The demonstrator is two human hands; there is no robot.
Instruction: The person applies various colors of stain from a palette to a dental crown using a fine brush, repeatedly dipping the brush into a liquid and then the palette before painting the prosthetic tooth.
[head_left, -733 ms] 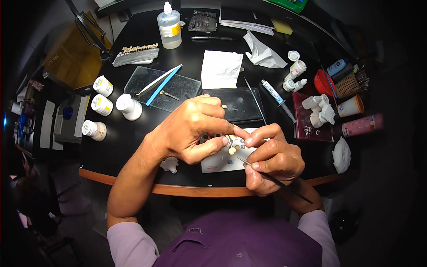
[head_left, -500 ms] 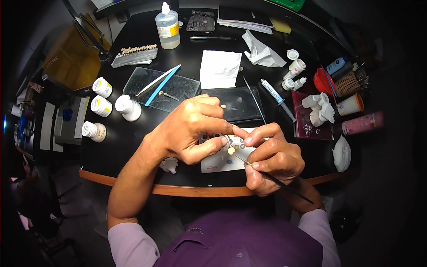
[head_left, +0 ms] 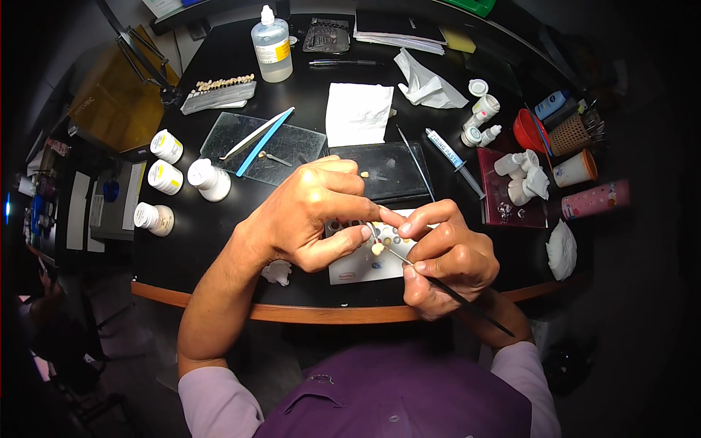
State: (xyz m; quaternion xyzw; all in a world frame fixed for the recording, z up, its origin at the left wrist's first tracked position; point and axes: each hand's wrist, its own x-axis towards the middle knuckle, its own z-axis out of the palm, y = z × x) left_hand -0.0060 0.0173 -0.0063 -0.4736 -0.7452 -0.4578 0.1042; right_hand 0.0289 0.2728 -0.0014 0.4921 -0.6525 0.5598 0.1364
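A small cream-coloured tooth crown (head_left: 377, 249) sits at the end of a thin metal holder (head_left: 374, 233). My left hand (head_left: 314, 212) is closed, pinching that holder between thumb and fingers; most of it is hidden. In my right hand (head_left: 456, 255), closed like a pen grip, is a fine brush (head_left: 461, 299) with a dark handle and metal neck. Its tip points left at the crown's right side, at or very near the surface. The fingertips of both hands meet just above the crown. Under them lies a white palette card (head_left: 358, 274) with round coloured spots.
Left stand several white jars (head_left: 210, 179) and a glass slab (head_left: 237, 135) with instruments. A folded tissue (head_left: 358, 117) lies beyond my hands, beside a dark slab (head_left: 398, 171). Another brush (head_left: 415, 160), a paste syringe (head_left: 454, 164) and small bottles (head_left: 520, 175) are right. A tall bottle (head_left: 272, 51) stands behind.
The brush tip has shifted slightly up and left, closer to the crown. Both hands otherwise keep their holds, and the whole view has drifted a little.
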